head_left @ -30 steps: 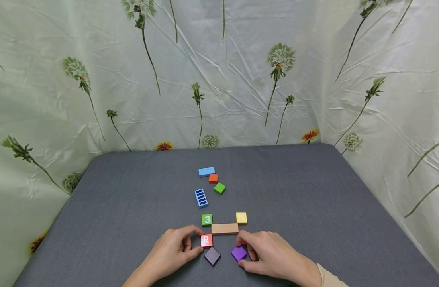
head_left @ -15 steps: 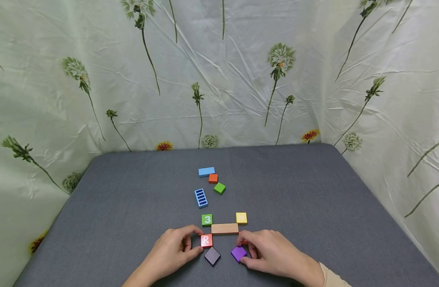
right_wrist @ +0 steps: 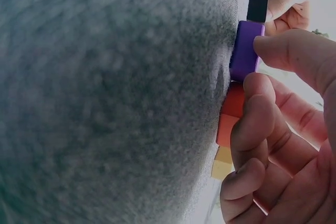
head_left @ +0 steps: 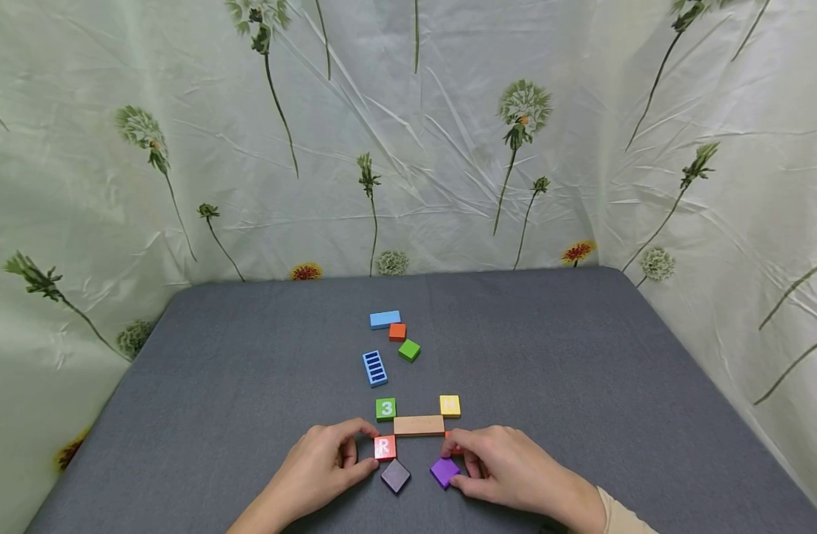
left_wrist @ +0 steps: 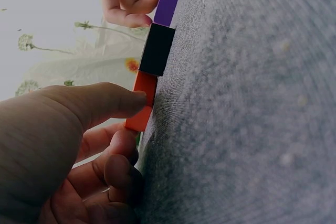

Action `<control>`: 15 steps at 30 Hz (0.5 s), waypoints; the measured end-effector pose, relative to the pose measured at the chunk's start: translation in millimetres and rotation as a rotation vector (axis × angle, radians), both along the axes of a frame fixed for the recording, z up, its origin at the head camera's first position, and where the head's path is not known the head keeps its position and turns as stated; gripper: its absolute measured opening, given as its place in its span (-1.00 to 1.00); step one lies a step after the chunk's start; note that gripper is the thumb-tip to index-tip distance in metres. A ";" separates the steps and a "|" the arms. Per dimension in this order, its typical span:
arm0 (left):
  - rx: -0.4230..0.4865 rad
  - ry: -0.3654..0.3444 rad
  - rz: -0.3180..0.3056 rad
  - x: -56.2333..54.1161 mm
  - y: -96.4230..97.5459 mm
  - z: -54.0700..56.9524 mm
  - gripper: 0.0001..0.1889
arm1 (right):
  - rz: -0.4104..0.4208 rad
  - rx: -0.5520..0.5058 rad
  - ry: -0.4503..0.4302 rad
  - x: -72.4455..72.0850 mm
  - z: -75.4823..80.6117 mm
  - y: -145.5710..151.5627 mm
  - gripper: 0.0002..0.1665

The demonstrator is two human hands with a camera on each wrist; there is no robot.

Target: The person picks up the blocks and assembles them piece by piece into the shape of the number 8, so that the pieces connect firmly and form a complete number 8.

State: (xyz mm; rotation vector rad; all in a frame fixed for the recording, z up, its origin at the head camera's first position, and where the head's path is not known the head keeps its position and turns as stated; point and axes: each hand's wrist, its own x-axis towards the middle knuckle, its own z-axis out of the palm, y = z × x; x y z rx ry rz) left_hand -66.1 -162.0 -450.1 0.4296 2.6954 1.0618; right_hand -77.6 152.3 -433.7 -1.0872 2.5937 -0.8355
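A purple block (head_left: 445, 472) sits near right, pinched between thumb and finger of the right hand (head_left: 511, 469), which has edged rightward, baring an orange-red block (right_wrist: 227, 128) beyond, suggesting fine adjustment; the left hand (head_left: 325, 463) pinches a red R block (head_left: 385, 448) at left.

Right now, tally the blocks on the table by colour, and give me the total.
Blue: 2 (plain blue block, striped blue block)
Green: 2 (plain green block, green 3 block)
Red: 3 (plain red block, red R block, partly hidden red block)
Yellow block: 1
Tan block: 1
Purple block: 1
Dark grey block: 1
Total: 11
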 end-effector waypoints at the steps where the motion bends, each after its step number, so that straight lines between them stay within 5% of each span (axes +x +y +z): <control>1: -0.001 0.000 0.001 0.1 0.0 0.1 -0.72 | -0.002 0.000 -0.001 -0.2 -0.2 0.0 -0.76; 15: 0.004 -0.024 -0.018 -1.3 -4.1 3.9 -0.70 | -0.019 0.007 -0.084 -2.5 -1.2 0.5 -0.75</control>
